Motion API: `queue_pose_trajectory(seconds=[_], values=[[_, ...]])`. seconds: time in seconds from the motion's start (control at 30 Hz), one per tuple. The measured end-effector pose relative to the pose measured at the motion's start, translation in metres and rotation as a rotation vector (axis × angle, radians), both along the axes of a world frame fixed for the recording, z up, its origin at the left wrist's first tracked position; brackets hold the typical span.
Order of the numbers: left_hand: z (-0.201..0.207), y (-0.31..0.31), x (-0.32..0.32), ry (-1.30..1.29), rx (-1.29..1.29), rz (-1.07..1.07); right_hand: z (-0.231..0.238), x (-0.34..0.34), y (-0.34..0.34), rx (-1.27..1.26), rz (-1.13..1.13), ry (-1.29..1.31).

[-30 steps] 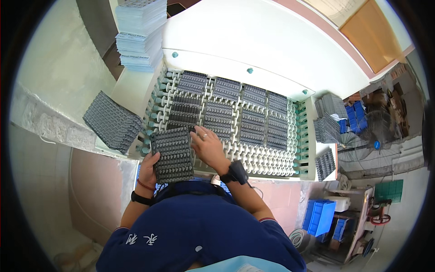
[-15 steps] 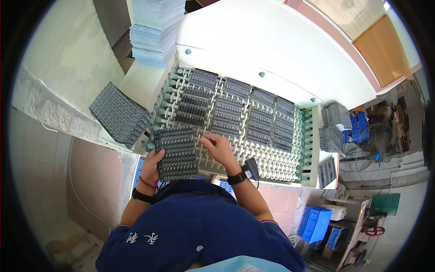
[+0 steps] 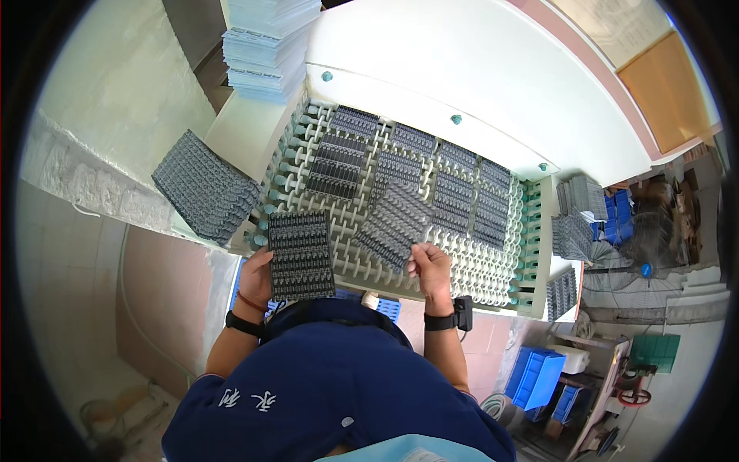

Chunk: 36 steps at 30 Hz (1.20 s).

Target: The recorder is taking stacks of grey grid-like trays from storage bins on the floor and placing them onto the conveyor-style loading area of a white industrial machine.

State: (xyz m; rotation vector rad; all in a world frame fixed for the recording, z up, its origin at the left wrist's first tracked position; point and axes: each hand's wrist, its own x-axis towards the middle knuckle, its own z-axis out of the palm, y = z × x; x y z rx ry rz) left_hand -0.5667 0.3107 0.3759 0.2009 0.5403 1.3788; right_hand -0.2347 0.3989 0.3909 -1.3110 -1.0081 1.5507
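Observation:
My left hand [image 3: 256, 279] grips the left edge of a stack of dark grey circuit board panels [image 3: 300, 256], held in front of my body at the machine's near edge. Between thumb and fingers, my right hand [image 3: 433, 271] pinches the near right corner of a single circuit board panel [image 3: 394, 223]. That panel is tilted above the white roller conveyor [image 3: 481, 281] and partly covers a panel behind it. Several more panels [image 3: 336, 165] lie in rows on the rollers. How many sheets my left hand holds cannot be made out.
A fanned stack of panels [image 3: 204, 185] rests on the ledge at left, below a tall pile of light blue sheets [image 3: 264, 65]. More panels [image 3: 572, 235] stand right of the conveyor. A white cover [image 3: 431, 61] borders its far side. Farther right are a fan [image 3: 643, 271] and blue crates [image 3: 533, 377].
My right hand has moved right and now holds one panel out over the rollers; earlier no panel showed in it. My left hand still grips the stack. The view has shifted slightly.

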Motion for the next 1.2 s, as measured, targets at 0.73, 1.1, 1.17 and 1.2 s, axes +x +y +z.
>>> queue_pose_trajectory(seconds=[0.73, 1.1, 1.17, 1.2], values=[[0.006, 0.012, 0.013, 0.226, -0.058, -0.018, 0.009, -0.076, -0.018, 0.04, 0.418, -0.078], [-0.002, 0.014, -0.005, 0.123, -0.119, 0.043, 0.008, 0.044, -0.008, 0.113, -0.031, -0.681], [-0.003, 0.015, -0.002, 0.108, -0.101, 0.03, 0.009, 0.075, -0.009, 0.065, -0.093, -0.696], [-0.002, 0.016, 0.0, 0.112, -0.1, 0.024, 0.008, 0.087, -0.01, 0.048, -0.102, -0.73]])
